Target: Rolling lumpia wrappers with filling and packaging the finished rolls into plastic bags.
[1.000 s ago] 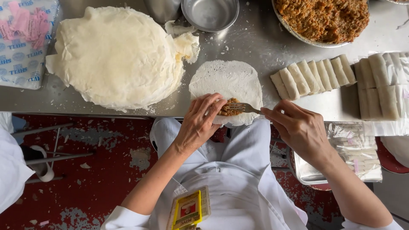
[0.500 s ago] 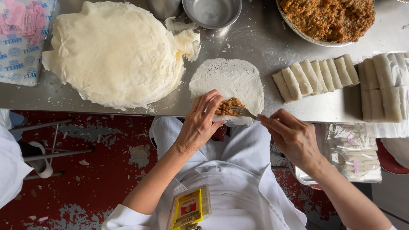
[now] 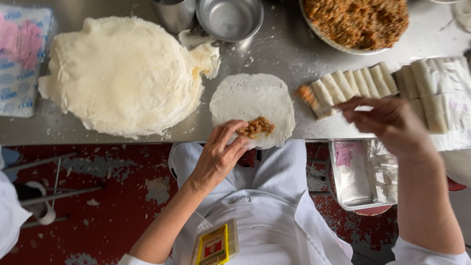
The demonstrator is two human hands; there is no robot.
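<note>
Head view looks straight down on a steel table whose near edge runs across the middle of the frame. At that near edge lies a single round wrapper, thin and pale, with a small mound of brown filling on its near part. The left hand rests at the wrapper's near rim, its fingertips curled together against the wrapper right beside the filling. The right hand hovers to the right of the wrapper, over the near end of a row of finished rolls; its fingers are pinched together around a thin utensil carrying some filling at its tip, though motion blur hides the exact grip. Toward the table's far right edge stands a large bowl heaped with the same brown minced filling. Next to it, at the far middle, a small metal bowl sits with nothing visible inside, touching a metal cup whose contents cannot be seen. A thick stack of wrappers fills the left part of the table. Below the table's right near edge, a tray holds clear plastic sheets.
</note>
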